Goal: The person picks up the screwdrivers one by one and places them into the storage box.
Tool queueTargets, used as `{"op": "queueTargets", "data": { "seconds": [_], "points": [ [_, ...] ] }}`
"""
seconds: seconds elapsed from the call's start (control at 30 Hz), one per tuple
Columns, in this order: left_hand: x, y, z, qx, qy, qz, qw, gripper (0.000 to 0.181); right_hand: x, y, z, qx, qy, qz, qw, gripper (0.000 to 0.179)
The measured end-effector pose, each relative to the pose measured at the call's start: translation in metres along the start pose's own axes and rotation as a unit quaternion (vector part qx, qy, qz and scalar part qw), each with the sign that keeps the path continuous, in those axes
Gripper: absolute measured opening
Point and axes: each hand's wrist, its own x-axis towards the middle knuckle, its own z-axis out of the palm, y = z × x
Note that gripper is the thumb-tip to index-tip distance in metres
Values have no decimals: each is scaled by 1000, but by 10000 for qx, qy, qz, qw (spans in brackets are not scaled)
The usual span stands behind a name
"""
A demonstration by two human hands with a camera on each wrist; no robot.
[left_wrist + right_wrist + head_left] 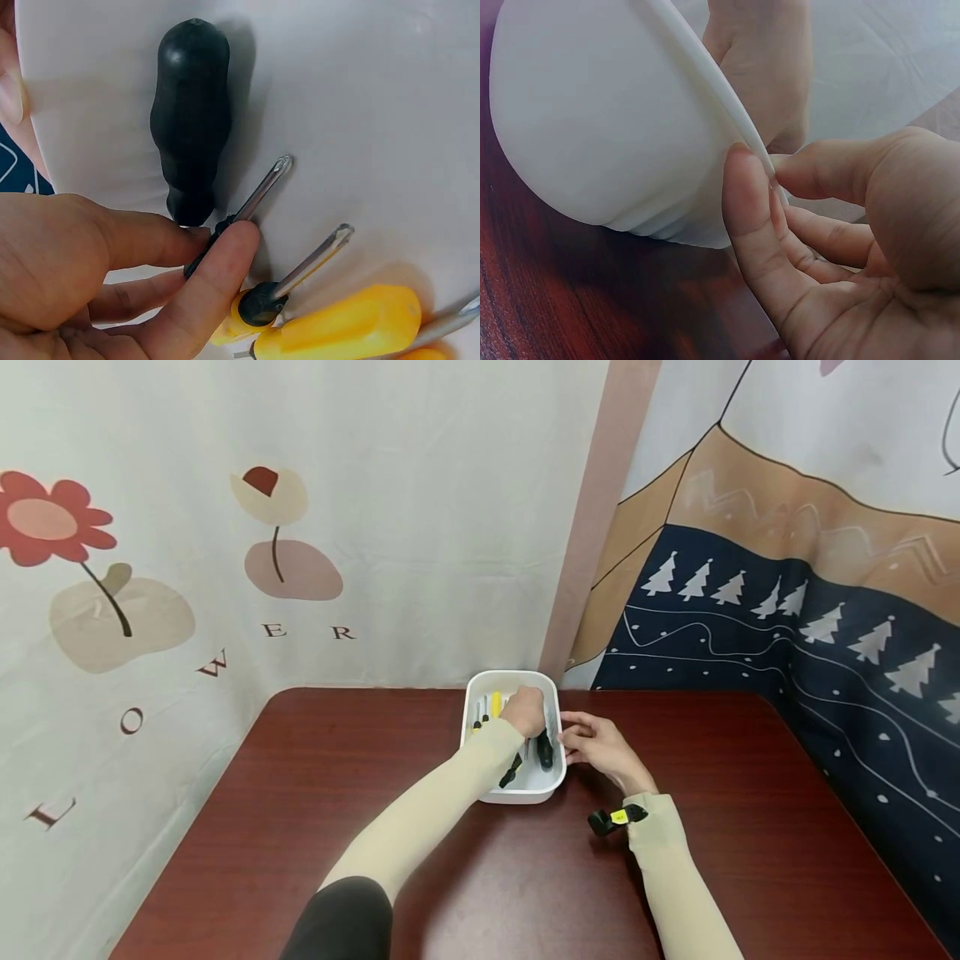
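Inside a white plastic tray (525, 797), my left hand (525, 710) reaches down among screwdrivers. Its thumb and finger pinch a small screwdriver (262, 187) by the dark handle, shaft pointing up and away in the left wrist view. A black-handled screwdriver (191, 112) lies right beside it, close to the tray wall. Past the fingers are another small screwdriver with a bare shaft (315, 259) and a thick yellow handle (341, 326). At the tray's right side, my right hand (832, 247) holds the rim (720, 82) between thumb and fingers.
The tray stands at the back edge of a dark red wooden table (315, 777). Behind it hangs a pale printed curtain (450, 527), with a dark blue patterned cloth (712, 635) to the right. More slim tools (480, 718) lie at the tray's left.
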Motion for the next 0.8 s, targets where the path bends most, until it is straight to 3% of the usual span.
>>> {"op": "queueTargets", "data": {
  "seconds": [0.47,0.67,0.8],
  "points": [
    [7,0,3,-256,-49,-127,9996,14,3,3,-4,-43,2,-25,10000,52],
    [6,-3,-4,-538,35,-239,9983,14,3,4,-6,-112,-8,-17,9999,53],
    [6,-8,-10,-823,126,-282,9961,6,3,2,-8,-497,70,-10,9987,53]
  ]
}}
